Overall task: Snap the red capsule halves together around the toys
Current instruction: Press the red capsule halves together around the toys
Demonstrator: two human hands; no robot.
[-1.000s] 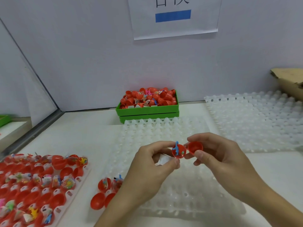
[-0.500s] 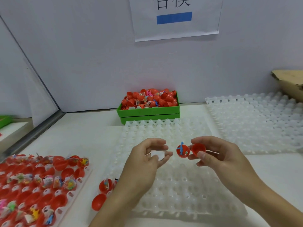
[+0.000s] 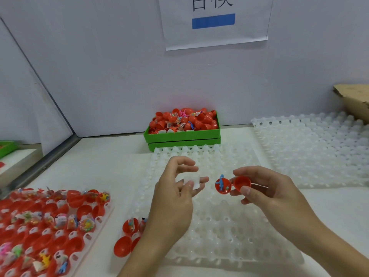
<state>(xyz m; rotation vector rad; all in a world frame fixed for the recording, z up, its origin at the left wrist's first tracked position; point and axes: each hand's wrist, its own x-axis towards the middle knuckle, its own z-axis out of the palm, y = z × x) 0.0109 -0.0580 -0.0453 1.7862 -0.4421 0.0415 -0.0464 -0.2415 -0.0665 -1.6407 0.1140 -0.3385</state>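
Red plastic filled most of the scene. At centre right of the frame, the right hand (image 3: 265, 188) pinched an open capsule (image 3: 232, 184) between thumb and fingers, its two hinged halves lying side by side and not yet snapped together. The left half held a blue toy figure (image 3: 221, 181) that stuck up past the rim; the right half (image 3: 242, 182) looked hollow. Just left of it, and apart from the capsule, the left hand (image 3: 175, 190) pinched a small white slip of paper (image 3: 192, 181) between its thumb and fingertips, with the other fingers curled loosely above.

Both hands were held over a translucent white dimpled tray (image 3: 225, 226) in the lower middle of the frame. A second tray of the same kind (image 3: 311, 148) lay at the right, and a piece of brown cardboard (image 3: 353, 98) showed at the right edge above it. Behind the near tray, against the grey wall, stood a green bin (image 3: 182, 136) heaped with red capsule parts and wrapped toys. In the lower left, another tray (image 3: 44, 222) carried rows of open red capsules, many with small toys inside. Between that tray and the left forearm, a few loose red capsule halves (image 3: 127, 236) lay on the white table (image 3: 95, 172). A paper sign with a blue bar (image 3: 213, 21) hung on the wall at the top of the frame.
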